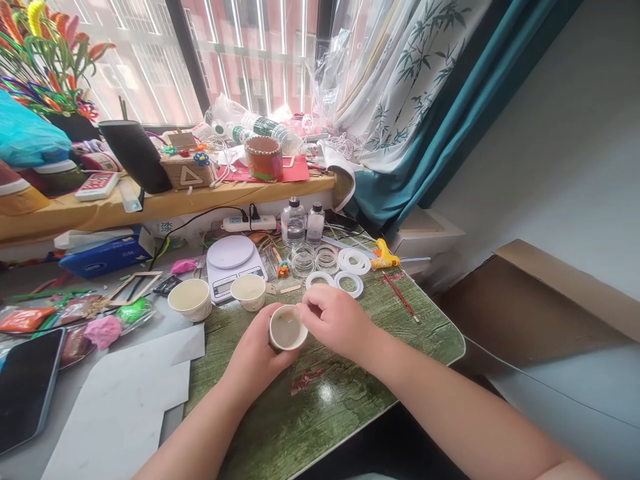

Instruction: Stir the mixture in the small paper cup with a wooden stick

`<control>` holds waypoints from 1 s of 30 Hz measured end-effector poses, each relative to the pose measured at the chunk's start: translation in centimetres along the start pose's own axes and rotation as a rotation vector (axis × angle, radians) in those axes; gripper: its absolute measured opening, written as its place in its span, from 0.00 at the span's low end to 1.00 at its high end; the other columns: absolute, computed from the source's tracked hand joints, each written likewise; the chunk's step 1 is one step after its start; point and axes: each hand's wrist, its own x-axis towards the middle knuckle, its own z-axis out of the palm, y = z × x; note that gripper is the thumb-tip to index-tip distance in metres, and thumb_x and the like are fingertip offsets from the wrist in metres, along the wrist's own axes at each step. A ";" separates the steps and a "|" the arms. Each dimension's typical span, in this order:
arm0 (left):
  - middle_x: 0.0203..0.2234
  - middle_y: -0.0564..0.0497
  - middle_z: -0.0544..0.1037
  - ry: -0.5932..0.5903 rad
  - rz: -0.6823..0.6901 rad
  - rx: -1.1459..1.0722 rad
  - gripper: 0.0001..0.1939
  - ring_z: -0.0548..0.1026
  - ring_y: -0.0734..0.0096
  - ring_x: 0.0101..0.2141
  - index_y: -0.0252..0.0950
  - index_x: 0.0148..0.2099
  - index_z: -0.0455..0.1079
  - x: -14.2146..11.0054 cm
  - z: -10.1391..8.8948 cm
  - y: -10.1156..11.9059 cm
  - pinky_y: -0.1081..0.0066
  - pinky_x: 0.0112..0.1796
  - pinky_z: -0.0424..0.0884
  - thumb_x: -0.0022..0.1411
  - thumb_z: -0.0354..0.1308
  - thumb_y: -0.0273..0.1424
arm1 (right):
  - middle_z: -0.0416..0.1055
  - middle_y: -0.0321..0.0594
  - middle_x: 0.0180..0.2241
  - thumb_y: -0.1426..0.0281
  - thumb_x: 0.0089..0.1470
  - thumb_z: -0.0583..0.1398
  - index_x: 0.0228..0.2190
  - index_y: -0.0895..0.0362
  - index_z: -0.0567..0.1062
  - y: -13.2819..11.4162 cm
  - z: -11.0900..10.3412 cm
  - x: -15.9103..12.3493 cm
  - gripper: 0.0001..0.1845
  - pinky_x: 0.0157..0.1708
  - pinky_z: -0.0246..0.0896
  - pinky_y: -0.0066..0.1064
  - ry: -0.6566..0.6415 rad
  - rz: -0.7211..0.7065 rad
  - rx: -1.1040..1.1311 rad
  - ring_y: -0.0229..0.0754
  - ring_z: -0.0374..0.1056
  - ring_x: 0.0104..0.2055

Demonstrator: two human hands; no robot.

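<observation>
My left hand (257, 350) cradles a small white cup (287, 328) holding grey liquid, on a green wood-patterned tabletop (320, 400). The fingertips of my right hand (335, 321) rest at the cup's rim. Whether those fingers pinch something thin is hidden. Just beyond stand two more white cups (190, 300) (249, 292) with pale residue inside, one of them beside a white digital kitchen scale (233, 267). Several clear and white plastic rings (349, 284) lie to the far right of my hands.
Two small clear bottles (293, 222) and a power strip (249, 223) stand behind the scale. A yellow glue gun (385, 255) lies at the right. On the left are a phone (25, 387) and a white board (120, 407). A cluttered shelf (150, 207) runs behind.
</observation>
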 end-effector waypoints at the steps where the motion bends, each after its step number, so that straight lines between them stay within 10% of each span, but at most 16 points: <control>1: 0.49 0.46 0.78 0.008 -0.014 -0.003 0.23 0.79 0.58 0.46 0.41 0.56 0.67 0.0 0.0 0.0 0.60 0.46 0.75 0.60 0.66 0.35 | 0.62 0.33 0.25 0.71 0.62 0.59 0.22 0.55 0.61 0.1 0.1 -0.2 0.18 0.30 0.49 0.30 -0.001 0.015 0.024 0.37 0.58 0.30; 14: 0.53 0.43 0.78 -0.074 0.014 -0.015 0.33 0.80 0.53 0.51 0.41 0.60 0.64 0.2 0.0 -0.8 0.59 0.50 0.77 0.56 0.72 0.40 | 0.58 0.31 0.23 0.73 0.61 0.58 0.23 0.54 0.58 0.9 1.4 -0.2 0.17 0.29 0.48 0.30 -0.011 -0.049 0.100 0.36 0.55 0.27; 30: 0.55 0.46 0.80 -0.125 0.116 0.110 0.33 0.80 0.53 0.53 0.44 0.62 0.69 0.2 0.0 0.1 0.57 0.53 0.77 0.54 0.64 0.22 | 0.59 0.31 0.25 0.73 0.63 0.58 0.23 0.54 0.59 2.6 1.5 0.0 0.18 0.31 0.49 0.30 -0.053 -0.065 0.071 0.37 0.57 0.29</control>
